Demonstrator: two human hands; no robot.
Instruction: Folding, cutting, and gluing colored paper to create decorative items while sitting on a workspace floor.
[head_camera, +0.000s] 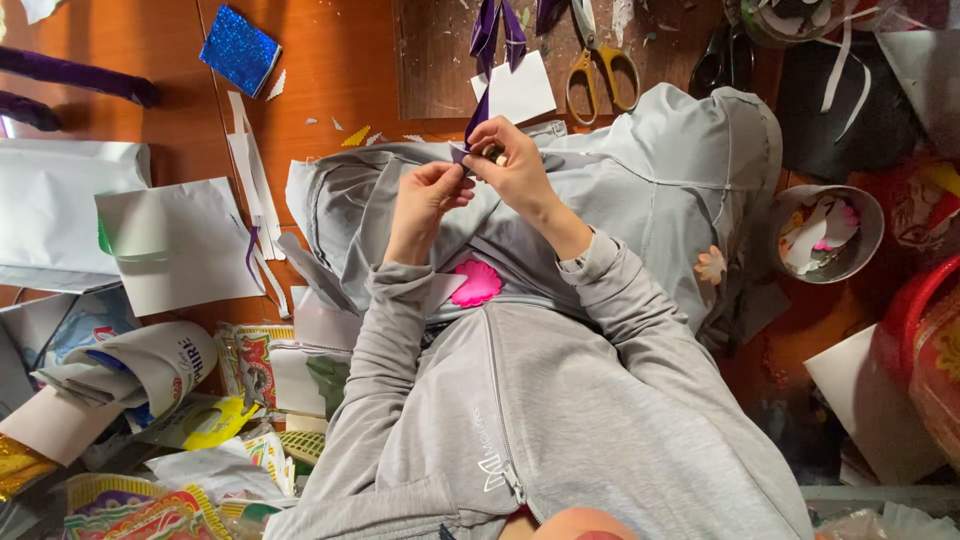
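Observation:
Both my hands meet over a grey cloth (660, 190) spread on my lap. My left hand (428, 196) and my right hand (508, 165) pinch the lower end of a narrow purple ribbon (478, 115) that runs up toward the table. More purple ribbon (497, 30) lies looped at the top. A pink scalloped paper shape (476, 284) rests on the cloth just below my hands. Grey sleeves cover both arms.
Yellow-handled scissors (598, 62) and a white paper square (518, 92) lie on the brown table above my hands. A blue glitter piece (240, 48) sits top left, white sheets (180, 245) at left, colourful wrappers (190, 440) bottom left, a bowl of scraps (826, 233) at right.

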